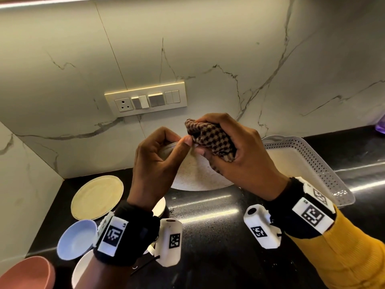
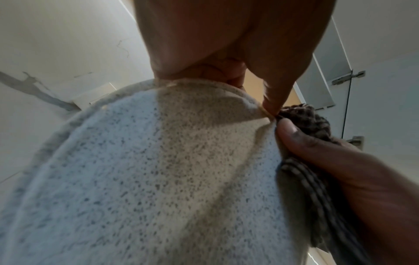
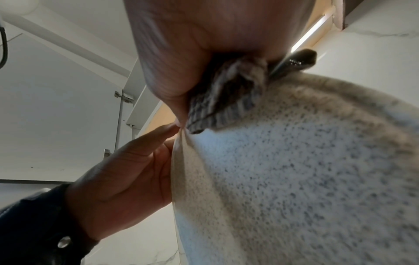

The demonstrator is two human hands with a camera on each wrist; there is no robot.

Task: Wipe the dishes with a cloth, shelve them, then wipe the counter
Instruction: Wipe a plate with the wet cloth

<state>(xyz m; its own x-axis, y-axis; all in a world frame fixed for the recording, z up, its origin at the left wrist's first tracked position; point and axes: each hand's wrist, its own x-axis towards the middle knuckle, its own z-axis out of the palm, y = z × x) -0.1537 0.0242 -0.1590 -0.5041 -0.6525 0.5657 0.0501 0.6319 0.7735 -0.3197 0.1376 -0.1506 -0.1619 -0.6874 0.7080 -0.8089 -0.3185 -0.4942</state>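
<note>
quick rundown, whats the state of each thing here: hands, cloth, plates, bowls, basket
left hand: grips the speckled plate's rim
right hand: holds the bunched checked cloth
checked cloth: pressed to the plate's top edge
speckled plate: lifted, tilted on edge
beige plate: flat on the counter
blue bowl: tilted, on the counter's left
pink bowl: partly out of frame
white basket: on the counter, contents unclear

Speckled white plate (image 1: 195, 174) held tilted above counter; bunched brown houndstooth cloth (image 1: 210, 140) pressed on upper rim.
</note>
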